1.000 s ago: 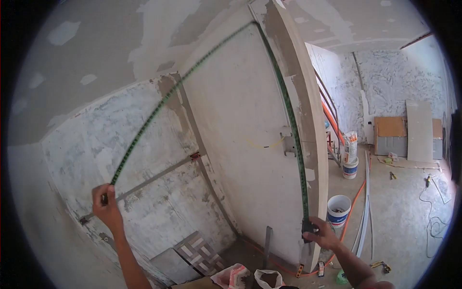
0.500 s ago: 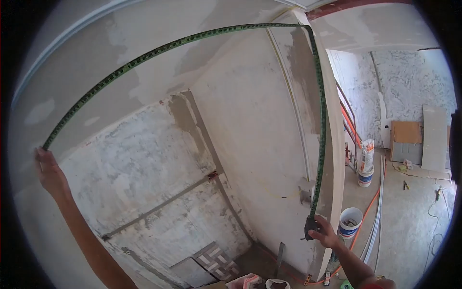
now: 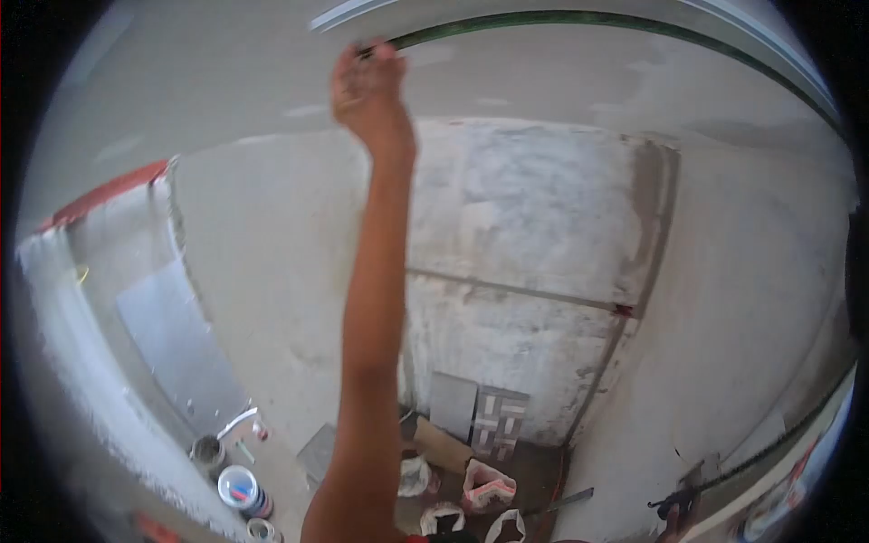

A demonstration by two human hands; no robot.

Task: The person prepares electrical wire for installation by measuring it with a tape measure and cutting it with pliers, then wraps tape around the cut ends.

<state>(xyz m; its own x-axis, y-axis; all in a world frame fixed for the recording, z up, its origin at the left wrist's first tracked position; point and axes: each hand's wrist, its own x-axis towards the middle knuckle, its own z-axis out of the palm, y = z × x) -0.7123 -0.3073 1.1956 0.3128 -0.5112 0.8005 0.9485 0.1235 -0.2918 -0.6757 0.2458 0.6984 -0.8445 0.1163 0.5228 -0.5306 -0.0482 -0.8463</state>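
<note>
High up near the ceiling, my left hand (image 3: 369, 90) is closed on the end of a green tape measure blade (image 3: 579, 18). The blade arches to the right along the ceiling and passes toward the right edge of the view. Its lower stretch slants down to the dark tape measure case (image 3: 686, 500) at the lower right. My right hand (image 3: 670, 523) shows only in part there, blurred, with its fingers against the case. My left arm crosses the middle of the view and hides part of the wall.
A patchy plastered wall (image 3: 534, 199) stands ahead. Below are tile panels (image 3: 500, 418), open bags (image 3: 489, 484) and a grey metal strip (image 3: 570, 500). At the lower left, a white paint bucket (image 3: 243, 489) stands beside a doorway opening (image 3: 172, 317).
My view has swung to the left. My left hand still holds the blade's end, now nearer the view's middle and higher. The case and my right hand now sit farther down and right.
</note>
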